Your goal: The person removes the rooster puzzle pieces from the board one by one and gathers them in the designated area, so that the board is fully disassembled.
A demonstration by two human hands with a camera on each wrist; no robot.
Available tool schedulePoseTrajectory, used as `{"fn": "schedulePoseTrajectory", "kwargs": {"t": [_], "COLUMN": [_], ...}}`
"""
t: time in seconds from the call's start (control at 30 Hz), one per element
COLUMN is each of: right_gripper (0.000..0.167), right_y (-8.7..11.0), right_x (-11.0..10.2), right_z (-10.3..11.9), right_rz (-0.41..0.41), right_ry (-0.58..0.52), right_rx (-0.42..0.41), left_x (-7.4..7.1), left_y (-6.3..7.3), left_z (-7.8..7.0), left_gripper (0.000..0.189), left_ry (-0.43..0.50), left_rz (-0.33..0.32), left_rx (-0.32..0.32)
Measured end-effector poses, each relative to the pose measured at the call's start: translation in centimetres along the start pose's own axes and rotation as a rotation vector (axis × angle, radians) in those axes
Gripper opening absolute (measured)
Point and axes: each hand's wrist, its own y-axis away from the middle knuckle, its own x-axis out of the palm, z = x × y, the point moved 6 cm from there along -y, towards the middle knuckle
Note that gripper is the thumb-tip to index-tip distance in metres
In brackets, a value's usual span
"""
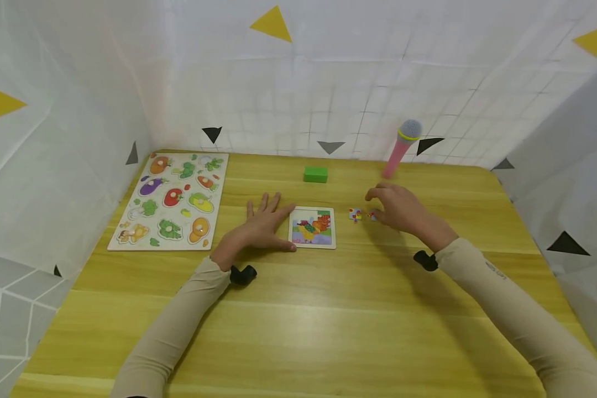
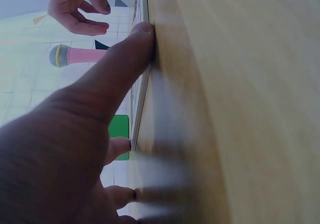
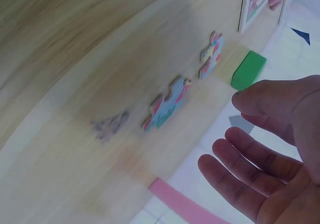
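A small square jigsaw tray (image 1: 312, 246) with a partly filled picture of a colourful bird lies mid-table. My left hand (image 1: 266, 228) is spread at its left side, thumb and index finger touching the frame's edge. To the right of the tray lie two loose jigsaw pieces, one nearer piece (image 1: 355, 214) and another piece (image 3: 167, 104) partly hidden by my right hand in the head view. Just over that second piece hovers my right hand (image 1: 397, 208). Its fingers are loosely bent with nothing between them, as the right wrist view shows.
On the left lies a knobbed vegetable puzzle board (image 1: 166, 228). A green block (image 1: 315, 175) sits behind the tray. A pink toy microphone (image 1: 402, 148) stands at the back right, against the white sheet (image 1: 288, 99) that hangs around the table.
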Motion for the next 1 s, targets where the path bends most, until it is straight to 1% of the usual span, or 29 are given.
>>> {"fn": "schedulePoseTrajectory", "kwargs": {"t": [0.13,0.3,0.53,0.63,0.83,1.0], "right_gripper": [0.029,0.028,0.03,0.03,0.036,0.037], "right_y": [-0.7,-1.7,-2.9,-3.3,-4.1,-4.6], "right_x": [0.3,0.9,2.0,2.4,2.9,3.3], "right_z": [0.7,1.8,3.1,3.8,5.2,6.2], "right_rz": [0.027,0.041,0.075,0.077,0.077,0.088], "right_ry": [-0.004,-0.03,-0.048,-0.048,-0.053,-0.062], "right_rx": [-0.007,-0.017,-0.012,-0.031,-0.072,-0.09], "left_x": [-0.1,-0.2,0.1,0.1,0.0,-0.1], "left_y": [0.0,0.0,0.1,0.1,0.1,0.1], "left_z": [0.0,-0.1,0.1,0.1,0.0,-0.1], "left_gripper": [0.109,0.109,0.109,0.109,0.108,0.108], "left_ry": [0.004,-0.004,-0.003,0.007,0.006,0.0], "left_rz": [0.003,-0.008,-0.003,-0.004,-0.004,-0.01], "left_rx": [0.002,0.01,0.011,0.017,0.019,0.018]}}
